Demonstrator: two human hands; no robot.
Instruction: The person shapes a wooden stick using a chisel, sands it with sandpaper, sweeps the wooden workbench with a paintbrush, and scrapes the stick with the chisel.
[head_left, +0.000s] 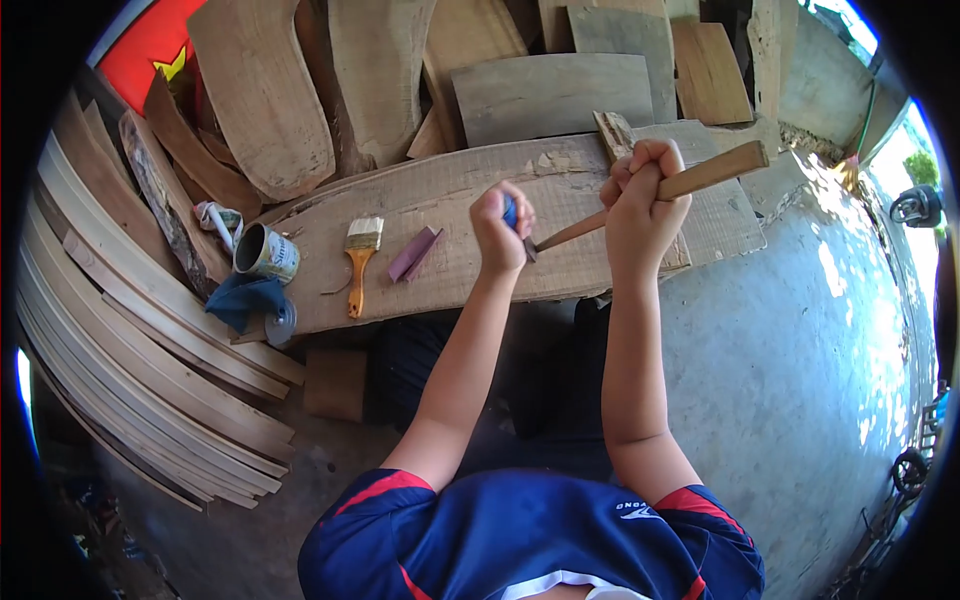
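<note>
At the near edge of the worktop (430, 296), a clear plastic piece (282, 322) is sitting beside a blue cloth (245, 300); whether it is holding anything, I cannot tell. Just beyond, an open tin (284, 258) is showing a dark inside, its contents hidden. A brush (358, 268) and a folded purple sheet (414, 254) are lying nearby. Over the worktop, the left hand (502, 230) is closing its grip around a blue-handled tool (510, 212), while the right hand (646, 204) is gripping a wooden stick (715, 172), whose narrow end is meeting or nearly meeting the tool's blade. The person seems to be shaping that end; the next move is probably calling for a steady stick and controlled blade pressure. Farther back, boards (555, 98) are leaning together.
</note>
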